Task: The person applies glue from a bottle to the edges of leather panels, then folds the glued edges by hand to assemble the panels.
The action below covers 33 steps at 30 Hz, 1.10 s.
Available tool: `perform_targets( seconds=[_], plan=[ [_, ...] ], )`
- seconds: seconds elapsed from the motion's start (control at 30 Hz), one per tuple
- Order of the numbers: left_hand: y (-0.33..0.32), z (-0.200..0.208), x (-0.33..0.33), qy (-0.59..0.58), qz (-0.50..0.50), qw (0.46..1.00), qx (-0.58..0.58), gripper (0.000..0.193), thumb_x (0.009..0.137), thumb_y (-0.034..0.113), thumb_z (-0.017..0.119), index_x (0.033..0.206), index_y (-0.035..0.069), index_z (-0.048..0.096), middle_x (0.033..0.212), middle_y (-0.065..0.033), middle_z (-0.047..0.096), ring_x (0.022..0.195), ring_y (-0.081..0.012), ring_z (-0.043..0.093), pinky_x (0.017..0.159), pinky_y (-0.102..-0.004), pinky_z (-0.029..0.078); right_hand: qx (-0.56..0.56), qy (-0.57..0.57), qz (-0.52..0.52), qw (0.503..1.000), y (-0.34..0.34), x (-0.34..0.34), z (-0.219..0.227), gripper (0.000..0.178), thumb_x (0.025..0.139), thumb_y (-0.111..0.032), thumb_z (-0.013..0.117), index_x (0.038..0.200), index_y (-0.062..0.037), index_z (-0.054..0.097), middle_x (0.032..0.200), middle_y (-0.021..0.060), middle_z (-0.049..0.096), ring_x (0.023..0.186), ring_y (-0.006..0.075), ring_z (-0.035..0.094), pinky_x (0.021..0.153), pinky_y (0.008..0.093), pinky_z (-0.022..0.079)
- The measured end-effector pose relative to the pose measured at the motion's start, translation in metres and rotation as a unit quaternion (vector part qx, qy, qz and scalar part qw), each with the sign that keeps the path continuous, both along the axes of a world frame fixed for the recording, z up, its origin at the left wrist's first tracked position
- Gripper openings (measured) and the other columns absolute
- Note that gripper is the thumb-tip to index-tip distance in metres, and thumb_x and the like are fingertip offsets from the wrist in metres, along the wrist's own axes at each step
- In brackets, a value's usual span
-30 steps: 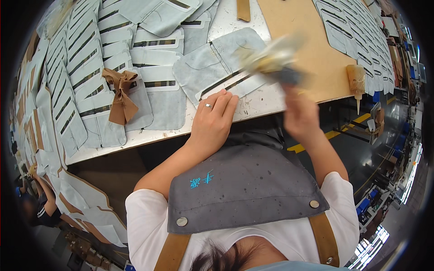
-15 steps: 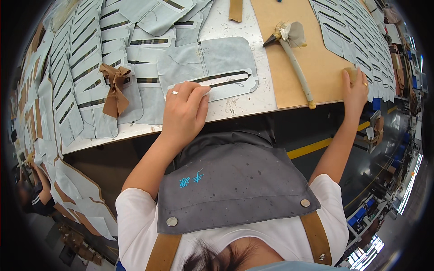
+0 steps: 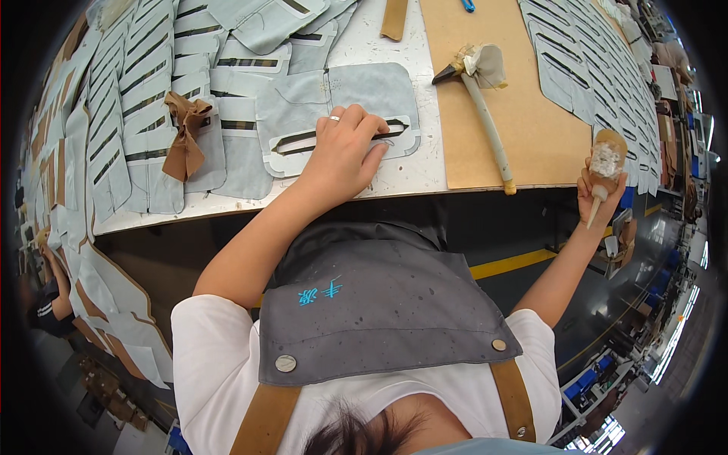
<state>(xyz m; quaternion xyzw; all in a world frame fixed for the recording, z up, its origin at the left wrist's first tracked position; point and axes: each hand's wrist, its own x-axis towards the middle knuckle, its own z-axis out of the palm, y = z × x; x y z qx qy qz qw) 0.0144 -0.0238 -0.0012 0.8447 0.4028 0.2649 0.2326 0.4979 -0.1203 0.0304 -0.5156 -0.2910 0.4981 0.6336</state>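
Under my left hand (image 3: 347, 152) lies a grey panel (image 3: 371, 87) with a long, dark slot framed by a pale strip (image 3: 292, 161). The fingers are bent over the slot, with the thumb apart from the index finger and nothing gripped between them. Off the table's right front edge, my right hand (image 3: 585, 199) is closed around a squeeze bottle (image 3: 606, 161). Whitish stuff shows on the bottle's side, and its thin nozzle (image 3: 595, 208) points down.
A hammer (image 3: 485, 125) lies on the tan board (image 3: 531, 144). Slotted grey panels (image 3: 557, 64) overlap at right, with more (image 3: 110, 152) at left. A brown cloth strip (image 3: 184, 136) rests there. A blue tool (image 3: 469, 5) shows at the top. Another person (image 3: 54, 292) is at far left.
My left hand has slid right along the slot, its fingers now further apart. My right hand has turned and moved slightly down, bringing the bottle into plain sight with its nozzle down.
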Motion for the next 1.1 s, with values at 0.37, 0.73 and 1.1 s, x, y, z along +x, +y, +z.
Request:
perform_targets(
  seconds=[0.37, 0.73, 1.1],
  plan=[
    [0.004, -0.001, 0.009, -0.044, 0.046, 0.998, -0.021, 0.005, 0.082, 0.009, 0.066, 0.086, 0.008, 0.063, 0.082, -0.0032, 0.053, 0.083, -0.0207, 0.05, 0.077, -0.0359, 0.033, 0.161, 0.128, 0.006, 0.978, 0.03, -0.175, -0.021, 0.072, 0.083, -0.049, 0.07, 0.139, -0.0126, 0.043, 0.13, 0.0092, 0.056, 0.106, 0.0193, 0.059, 0.062, 0.0261, 0.049],
    [0.005, -0.004, 0.013, -0.069, 0.065, 0.995, -0.017, 0.005, 0.082, 0.009, 0.064, 0.086, 0.008, 0.062, 0.083, -0.0032, 0.053, 0.082, -0.0201, 0.051, 0.077, -0.0351, 0.033, 0.115, 0.047, -0.028, 0.992, 0.036, -0.225, -0.02, 0.071, 0.078, -0.048, 0.077, 0.131, -0.0108, 0.049, 0.119, 0.0095, 0.06, 0.09, 0.0163, 0.058, 0.057, 0.0284, 0.045],
    [0.004, -0.006, 0.015, -0.071, 0.073, 0.995, -0.002, 0.004, 0.082, 0.009, 0.064, 0.085, 0.009, 0.062, 0.083, -0.0036, 0.053, 0.081, -0.0207, 0.051, 0.076, -0.0354, 0.033, 0.127, -0.127, -0.003, 0.984, 0.042, -0.259, -0.01, 0.065, 0.081, -0.041, 0.076, 0.127, -0.0047, 0.047, 0.123, 0.0154, 0.058, 0.096, 0.0243, 0.063, 0.064, 0.0379, 0.055]
  ],
)
